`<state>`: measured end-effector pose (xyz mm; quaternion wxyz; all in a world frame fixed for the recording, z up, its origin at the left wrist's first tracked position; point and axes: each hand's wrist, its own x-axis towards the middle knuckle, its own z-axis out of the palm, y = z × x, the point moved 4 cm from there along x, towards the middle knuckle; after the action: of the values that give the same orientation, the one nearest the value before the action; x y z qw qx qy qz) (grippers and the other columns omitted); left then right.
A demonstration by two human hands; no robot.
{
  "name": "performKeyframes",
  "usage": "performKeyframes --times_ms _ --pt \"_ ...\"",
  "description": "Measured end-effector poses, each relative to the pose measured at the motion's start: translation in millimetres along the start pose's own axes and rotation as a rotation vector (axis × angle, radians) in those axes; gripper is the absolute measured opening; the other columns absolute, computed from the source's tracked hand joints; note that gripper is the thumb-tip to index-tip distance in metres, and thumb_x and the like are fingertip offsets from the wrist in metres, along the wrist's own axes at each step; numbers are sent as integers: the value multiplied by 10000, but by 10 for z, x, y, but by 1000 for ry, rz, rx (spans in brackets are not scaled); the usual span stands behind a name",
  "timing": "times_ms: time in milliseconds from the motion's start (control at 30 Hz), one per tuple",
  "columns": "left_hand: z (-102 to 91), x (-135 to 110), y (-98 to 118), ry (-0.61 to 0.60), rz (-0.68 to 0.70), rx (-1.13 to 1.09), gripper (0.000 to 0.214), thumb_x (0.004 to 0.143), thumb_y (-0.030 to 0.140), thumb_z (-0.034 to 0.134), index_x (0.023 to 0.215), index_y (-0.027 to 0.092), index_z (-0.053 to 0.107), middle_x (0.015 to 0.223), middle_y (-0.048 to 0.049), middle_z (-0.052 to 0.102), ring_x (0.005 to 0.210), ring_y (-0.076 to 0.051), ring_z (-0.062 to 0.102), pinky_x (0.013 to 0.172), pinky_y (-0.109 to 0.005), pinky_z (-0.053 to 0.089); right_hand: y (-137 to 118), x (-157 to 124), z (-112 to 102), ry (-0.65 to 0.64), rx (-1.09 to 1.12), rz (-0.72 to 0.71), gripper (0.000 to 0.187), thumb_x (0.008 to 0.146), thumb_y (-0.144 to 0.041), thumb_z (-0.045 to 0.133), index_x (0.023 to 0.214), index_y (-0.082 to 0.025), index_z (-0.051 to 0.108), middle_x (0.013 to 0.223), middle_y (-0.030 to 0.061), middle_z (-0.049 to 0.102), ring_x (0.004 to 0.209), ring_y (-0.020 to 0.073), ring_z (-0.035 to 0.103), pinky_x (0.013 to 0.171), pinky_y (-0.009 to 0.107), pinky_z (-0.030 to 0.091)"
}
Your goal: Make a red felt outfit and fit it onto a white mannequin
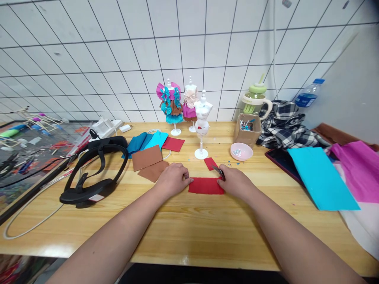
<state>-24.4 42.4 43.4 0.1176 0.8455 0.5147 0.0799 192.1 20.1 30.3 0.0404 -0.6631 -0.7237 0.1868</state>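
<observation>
A red rectangle of crepe paper (206, 185) lies flat on the wooden table between my hands. My left hand (173, 180) has its thumb and curled fingers closed at the paper's upper left corner. Small dark scissors (219, 172) are gripped in my right hand (236, 180), pointing up and left, while that thumb presses the paper's right end. Just beyond the scissors lies a smaller red paper scrap (210, 163). A bare white mini dress form (203, 118) stands upright behind it, with a small red patch at its waist.
Two dressed mini forms (172, 102) stand near the tiled wall. Brown sheets (147, 157) and a black headset strap (97, 173) lie left. A pink bowl (241, 152), a cardboard box (247, 130), a green-lidded bottle (255, 98) and a turquoise sheet (324, 179) are right.
</observation>
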Motion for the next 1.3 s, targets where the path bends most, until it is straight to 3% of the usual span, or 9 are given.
performKeyframes --times_ms 300,400,467,567,633,767,900,1067,1300 --pt "-75 4 20 48 -24 26 218 819 412 621 721 221 661 835 -50 655 868 -237 584 726 -348 441 139 -9 -158 -68 -96 32 164 750 -206 582 893 -221 505 951 60 661 860 218 617 574 271 300" --pt "-169 -53 199 132 98 37 226 869 411 567 887 218 684 929 -67 671 926 -233 589 826 -371 451 133 -1 -145 -68 -69 34 216 756 -303 630 909 -215 506 919 66 657 834 217 612 599 273 322" --pt "-132 -123 388 48 300 3 308 879 429 554 1089 230 661 1106 -84 661 1045 -239 580 915 -380 443 110 -4 -125 -44 -43 28 298 745 -373 669 934 -212 503 932 68 654 836 218 609 617 273 337" --pt "28 -255 594 -156 522 -44 724 806 543 610 1435 248 403 1493 -116 405 1345 -304 390 1090 -435 335 64 -20 -97 -16 -37 -14 363 738 -428 701 948 -212 499 971 71 647 860 222 612 632 276 352" --pt "132 -305 606 -256 510 -49 823 817 625 540 1504 266 263 1564 -109 286 1419 -329 275 1143 -483 247 73 -27 -102 1 -61 -12 399 731 -463 708 963 -215 498 1019 79 641 895 239 617 633 284 359" --pt "192 -313 470 -333 396 -6 868 797 716 476 1508 272 253 1585 -110 224 1451 -355 185 1162 -545 149 194 -17 -177 -1 -95 65 434 709 -459 731 1004 -222 518 1092 91 639 955 274 621 637 298 375" --pt "119 -298 417 -304 358 14 976 715 724 578 1509 265 246 1600 -108 172 1459 -363 138 1170 -531 133 214 -20 -295 106 -61 132 320 901 -478 496 1052 -205 566 1092 133 657 927 283 633 662 327 393" --pt "136 -367 626 -243 473 -20 996 738 708 563 1517 191 222 1579 -128 237 1447 -333 189 1184 -447 156 -220 -112 -250 241 115 -217 358 984 -313 353 1310 -201 448 1245 113 610 1072 238 584 842 329 409" --pt "257 -419 735 -218 503 -49 1005 721 747 543 1491 158 280 1520 -177 336 1409 -386 236 1162 -516 159 -515 -75 15 194 105 -475 208 940 -239 487 1110 -176 588 1052 82 655 986 224 546 885 341 399"
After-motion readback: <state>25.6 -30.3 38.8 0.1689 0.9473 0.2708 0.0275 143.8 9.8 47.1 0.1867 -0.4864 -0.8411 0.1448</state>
